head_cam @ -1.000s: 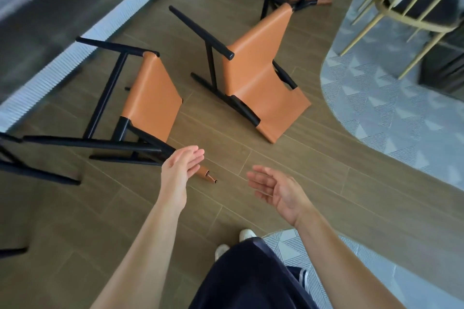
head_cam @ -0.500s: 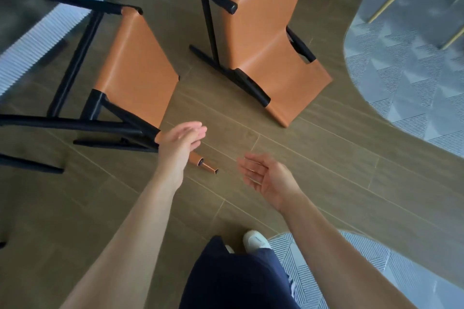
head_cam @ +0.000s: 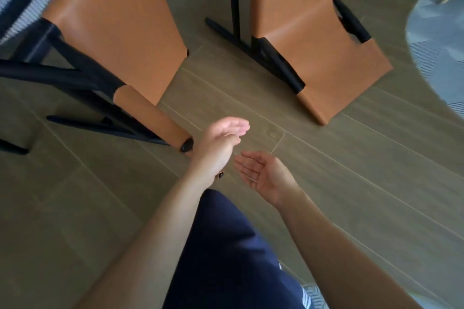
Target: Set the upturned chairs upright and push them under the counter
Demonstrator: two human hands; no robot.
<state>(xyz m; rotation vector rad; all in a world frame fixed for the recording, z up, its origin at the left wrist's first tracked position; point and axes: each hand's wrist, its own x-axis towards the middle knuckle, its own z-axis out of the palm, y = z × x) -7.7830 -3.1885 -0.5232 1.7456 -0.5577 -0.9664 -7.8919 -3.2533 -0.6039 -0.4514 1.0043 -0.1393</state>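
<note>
- The near chair [head_cam: 113, 20], tan leather on a black frame, lies tipped over on the wooden floor [head_cam: 351, 183] at the left. Its leather panel runs lengthwise from the top edge of the view down toward the person, and its black legs stick out to the left.
- A leather-wrapped bar [head_cam: 155, 118] of this chair points down and to the right and ends in a black cap just beside the left hand.
- The second chair [head_cam: 313, 32], of the same make, lies tipped over to the right. Its leather runs from the top edge down to a lower edge resting on the floor, and a black rail lies slantwise on the floor.
- The left hand [head_cam: 221, 143] holds nothing, its fingers straight and pressed together. Whether it touches the cap cannot be told.
- The right hand [head_cam: 266, 175] is palm up with its fingers loosely spread, holding nothing, just beside the left hand.
- Dark trousers [head_cam: 226, 246] show below the hands, and a grey rug [head_cam: 439, 45] lies at the right.
</note>
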